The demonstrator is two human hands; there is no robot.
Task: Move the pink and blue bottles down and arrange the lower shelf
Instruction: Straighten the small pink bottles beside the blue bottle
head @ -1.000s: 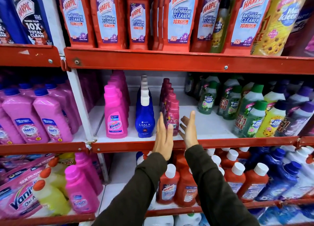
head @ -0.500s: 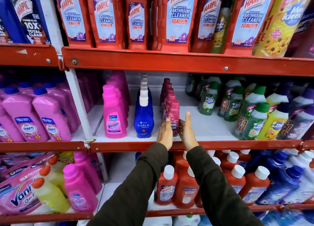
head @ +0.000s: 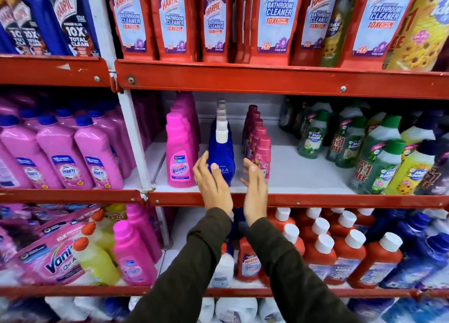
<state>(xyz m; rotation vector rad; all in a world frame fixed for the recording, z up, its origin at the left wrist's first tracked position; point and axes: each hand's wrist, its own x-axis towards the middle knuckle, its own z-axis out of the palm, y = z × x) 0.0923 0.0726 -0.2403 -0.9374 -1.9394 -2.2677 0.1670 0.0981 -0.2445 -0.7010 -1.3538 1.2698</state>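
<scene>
On the middle shelf (head: 303,200) stand three rows of bottles: pink Vanish bottles (head: 180,152), blue bottles with white caps (head: 222,150), and small dark pink bottles (head: 261,150). My left hand (head: 213,184) is open in front of the front blue bottle, fingers spread at its left side. My right hand (head: 254,189) is open just to the right of that bottle, in front of the small dark pink row. Neither hand holds anything. The lower shelf (head: 184,228) carries a pink Vanish bottle (head: 133,254) and red bottles (head: 320,252).
Red Harpic bathroom cleaner bottles (head: 274,19) fill the top shelf. Green and yellow Max Kleen bottles (head: 379,152) crowd the middle shelf's right side. Pink Shakti bottles (head: 60,152) fill the left bay. Yellow bottles (head: 97,257) and Vanish pouches (head: 46,257) lie at lower left.
Both hands left the small dark pink bottles and shifted left; they now flank the front blue bottle with fingers spread.
</scene>
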